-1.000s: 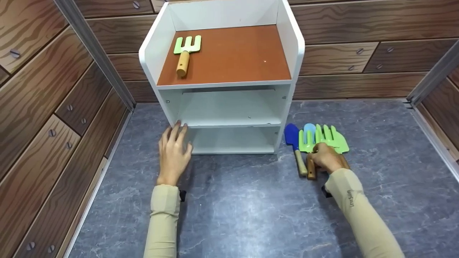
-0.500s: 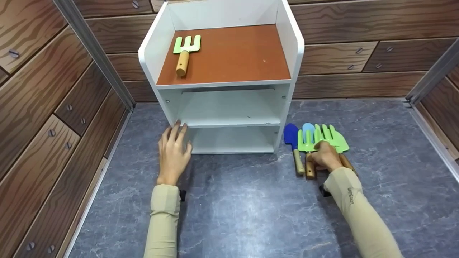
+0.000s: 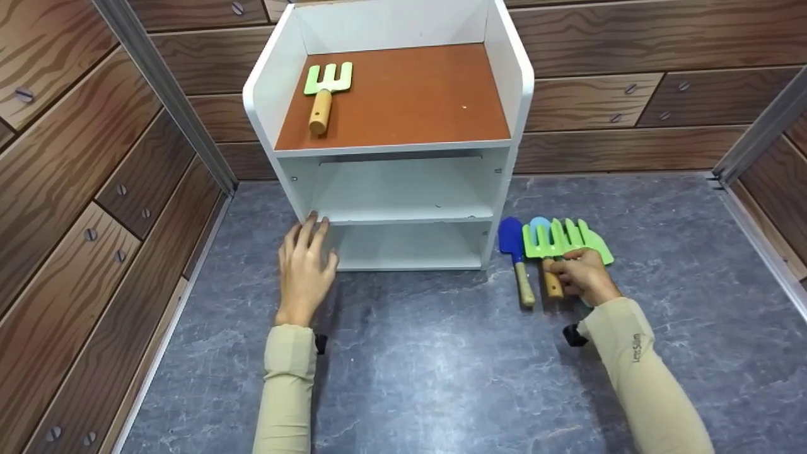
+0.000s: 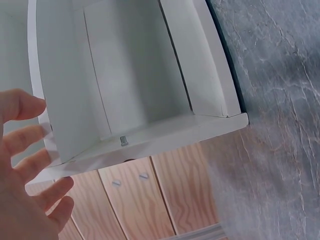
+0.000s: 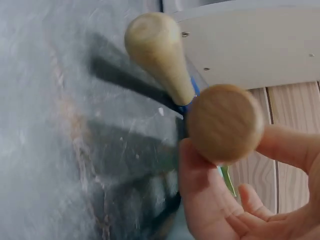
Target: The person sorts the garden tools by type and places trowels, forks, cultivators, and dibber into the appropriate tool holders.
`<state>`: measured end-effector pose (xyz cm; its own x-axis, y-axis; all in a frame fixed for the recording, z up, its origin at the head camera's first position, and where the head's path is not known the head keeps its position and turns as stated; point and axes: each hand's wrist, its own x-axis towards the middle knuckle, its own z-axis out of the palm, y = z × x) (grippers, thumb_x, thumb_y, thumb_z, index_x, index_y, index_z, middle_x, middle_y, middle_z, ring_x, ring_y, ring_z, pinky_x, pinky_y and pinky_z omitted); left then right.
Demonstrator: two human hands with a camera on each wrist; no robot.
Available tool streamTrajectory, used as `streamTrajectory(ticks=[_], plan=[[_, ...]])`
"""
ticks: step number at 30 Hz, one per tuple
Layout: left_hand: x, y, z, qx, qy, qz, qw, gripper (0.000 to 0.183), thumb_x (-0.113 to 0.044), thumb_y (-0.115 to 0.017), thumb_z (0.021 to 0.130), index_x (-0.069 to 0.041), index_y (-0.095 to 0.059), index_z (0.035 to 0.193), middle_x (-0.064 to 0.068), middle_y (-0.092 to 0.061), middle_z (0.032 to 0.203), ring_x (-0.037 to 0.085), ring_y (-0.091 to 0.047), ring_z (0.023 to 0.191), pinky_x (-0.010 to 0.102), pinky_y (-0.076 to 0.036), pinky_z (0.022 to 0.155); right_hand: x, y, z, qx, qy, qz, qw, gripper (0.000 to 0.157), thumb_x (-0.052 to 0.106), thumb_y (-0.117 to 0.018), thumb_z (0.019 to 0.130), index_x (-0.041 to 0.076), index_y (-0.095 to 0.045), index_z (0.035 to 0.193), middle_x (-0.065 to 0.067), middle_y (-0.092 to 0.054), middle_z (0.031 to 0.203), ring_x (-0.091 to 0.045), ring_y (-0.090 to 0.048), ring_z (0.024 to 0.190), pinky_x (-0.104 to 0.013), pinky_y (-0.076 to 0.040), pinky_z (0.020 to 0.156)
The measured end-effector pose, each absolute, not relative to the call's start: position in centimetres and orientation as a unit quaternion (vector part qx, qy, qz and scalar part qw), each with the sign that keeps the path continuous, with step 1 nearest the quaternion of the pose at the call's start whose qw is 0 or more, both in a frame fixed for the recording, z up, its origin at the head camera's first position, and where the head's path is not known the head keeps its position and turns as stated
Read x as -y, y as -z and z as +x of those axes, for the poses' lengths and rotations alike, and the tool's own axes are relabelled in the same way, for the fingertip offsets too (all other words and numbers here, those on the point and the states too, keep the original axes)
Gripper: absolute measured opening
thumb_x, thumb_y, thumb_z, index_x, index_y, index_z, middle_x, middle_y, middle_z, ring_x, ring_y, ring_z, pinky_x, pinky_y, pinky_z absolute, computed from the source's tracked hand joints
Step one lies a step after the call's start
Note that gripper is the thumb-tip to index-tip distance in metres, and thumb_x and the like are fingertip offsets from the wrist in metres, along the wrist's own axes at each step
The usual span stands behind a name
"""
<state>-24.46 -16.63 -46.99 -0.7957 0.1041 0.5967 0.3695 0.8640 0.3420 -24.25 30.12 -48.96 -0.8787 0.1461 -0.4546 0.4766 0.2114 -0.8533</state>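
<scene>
My right hand [image 3: 586,277] pinches the wooden handle [image 3: 553,280] of a green hand fork between thumb and fingers. In the right wrist view, the round end of this handle [image 5: 225,124] faces the camera. The fork's green tines [image 3: 536,243] overlap other green tool heads, so their outlines merge. Just left lies a blue trowel [image 3: 512,239]; its pale handle [image 5: 157,52] shows in the right wrist view. A light blue tool head [image 3: 540,226] is partly covered behind. My left hand [image 3: 306,271] rests with extended fingers on the white shelf unit's left front edge [image 4: 47,172].
Another green hand fork [image 3: 328,85] lies on the brown top [image 3: 410,94] of the shelf unit, at its left. Two white compartments are below. Wood-patterned walls [image 3: 630,38] enclose the grey marbled floor [image 3: 429,366] at the back and sides.
My right hand has shifted slightly right, and the fork handle it pinches has swung right and risen somewhat, bringing the green heads closer together. My left hand has stayed put.
</scene>
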Motion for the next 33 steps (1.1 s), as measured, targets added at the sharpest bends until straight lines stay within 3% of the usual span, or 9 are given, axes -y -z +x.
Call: streamTrajectory(ticks=[2,5,6,9,12,13,18,25,33], plan=[[16.7,47.0,-24.4,0.920,0.227,-0.129,0.292,0.053,-0.007,-0.073,0.089,-0.001,-0.059,0.140,0.018,-0.050,0.148,0.046,-0.045,0.130,0.065,-0.038,0.103,-30.5,49.0,-24.3,-0.737,0.630,0.195,0.149,0.051,0.007,-0.067,0.094,-0.014,-0.043,0.135,0.001,-0.065,0.083,-0.007,-0.064,0.065,-0.028,-0.057,0.060],[16.6,47.0,-24.4,0.921,0.228,-0.128,0.289,0.054,-0.007,-0.073,0.089,-0.001,-0.059,0.140,0.018,-0.049,0.149,0.046,-0.044,0.131,0.065,-0.038,0.103,-31.2,49.0,-24.3,-0.666,0.702,0.173,0.183,0.016,0.004,-0.063,0.097,-0.006,-0.067,0.108,-0.001,-0.072,0.078,-0.010,-0.070,0.069,-0.028,-0.059,0.065],[16.6,47.0,-24.4,0.921,0.228,-0.128,0.288,0.054,-0.007,-0.073,0.089,-0.001,-0.058,0.140,0.018,-0.049,0.149,0.046,-0.044,0.131,0.065,-0.039,0.103,-31.4,49.1,-24.3,-0.640,0.724,0.166,0.199,0.012,0.003,-0.060,0.099,-0.002,-0.071,0.100,-0.003,-0.074,0.079,-0.012,-0.071,0.072,-0.029,-0.060,0.066],[16.7,47.0,-24.3,0.921,0.228,-0.130,0.289,0.053,-0.008,-0.072,0.089,-0.001,-0.058,0.140,0.018,-0.049,0.149,0.046,-0.044,0.131,0.065,-0.039,0.103,-31.9,49.2,-24.2,-0.591,0.757,0.155,0.232,0.026,0.001,-0.054,0.101,0.010,-0.075,0.087,-0.005,-0.076,0.085,-0.015,-0.073,0.078,-0.031,-0.060,0.069],[16.7,46.9,-24.2,0.919,0.227,-0.133,0.293,0.052,-0.008,-0.071,0.090,-0.001,-0.059,0.140,0.018,-0.050,0.148,0.046,-0.045,0.131,0.065,-0.039,0.103,-32.0,49.4,-24.2,-0.601,0.746,0.150,0.245,0.013,0.003,-0.057,0.101,0.006,-0.069,0.104,-0.003,-0.074,0.088,-0.017,-0.072,0.080,-0.033,-0.059,0.069],[16.7,46.9,-24.2,0.918,0.227,-0.134,0.295,0.052,-0.008,-0.071,0.090,-0.001,-0.059,0.140,0.018,-0.050,0.148,0.046,-0.045,0.131,0.065,-0.039,0.103,-32.0,49.4,-24.2,-0.612,0.737,0.148,0.245,0.016,0.004,-0.058,0.100,0.003,-0.065,0.115,-0.003,-0.073,0.089,-0.017,-0.071,0.079,-0.033,-0.059,0.069],[16.7,47.0,-24.3,0.918,0.226,-0.133,0.298,0.053,-0.007,-0.073,0.089,-0.001,-0.059,0.139,0.018,-0.050,0.148,0.046,-0.045,0.130,0.064,-0.038,0.103,-31.7,49.3,-24.2,-0.648,0.707,0.150,0.240,0.073,0.002,-0.064,0.095,-0.006,-0.023,0.154,-0.003,-0.069,0.091,-0.017,-0.070,0.079,-0.034,-0.060,0.068],[16.7,47.1,-24.4,0.917,0.227,-0.133,0.300,0.054,-0.006,-0.074,0.087,-0.001,-0.059,0.139,0.018,-0.050,0.148,0.046,-0.045,0.129,0.064,-0.038,0.104,-31.5,49.1,-24.0,-0.624,0.730,0.142,0.240,0.088,-0.002,-0.062,0.095,-0.005,-0.003,0.159,-0.006,-0.064,0.100,-0.022,-0.073,0.085,-0.038,-0.061,0.073],[16.7,47.1,-24.5,0.916,0.230,-0.135,0.301,0.054,-0.006,-0.074,0.087,-0.001,-0.059,0.139,0.018,-0.050,0.148,0.045,-0.046,0.129,0.065,-0.039,0.103,-31.6,49.5,-23.8,-0.604,0.754,0.104,0.237,0.081,-0.007,-0.057,0.096,-0.004,-0.006,0.159,-0.006,-0.062,0.106,-0.024,-0.074,0.093,-0.039,-0.061,0.073]])
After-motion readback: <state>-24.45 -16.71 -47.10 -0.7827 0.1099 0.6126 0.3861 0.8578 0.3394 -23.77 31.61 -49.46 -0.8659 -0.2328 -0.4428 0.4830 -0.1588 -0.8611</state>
